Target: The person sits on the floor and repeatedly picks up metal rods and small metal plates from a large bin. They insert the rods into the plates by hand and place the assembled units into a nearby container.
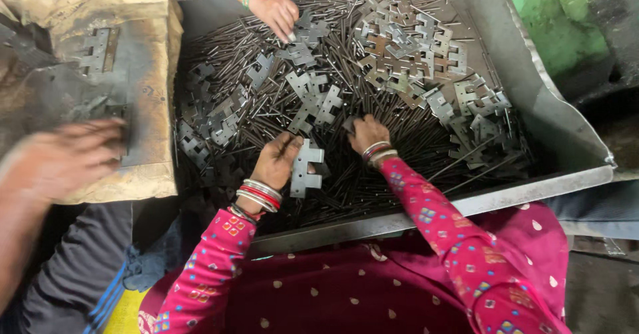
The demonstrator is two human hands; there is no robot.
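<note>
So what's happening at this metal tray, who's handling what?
The person's left hand holds a flat grey metal hinge plate over a large grey metal tray filled with thin dark metal pins and more hinge plates. Their right hand reaches into the pins. A second person's hand picks through plates at the far side, and a blurred third hand rests on a worn brown block at the left.

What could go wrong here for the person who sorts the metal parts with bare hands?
1. The right hand reaches into the thin metal pins; a pin end might prick the bare fingers.
2. The left hand holds a notched metal plate; its cut edges might scratch the skin.
3. Another person's hand works in the same tray, so the hands might collide.
</note>
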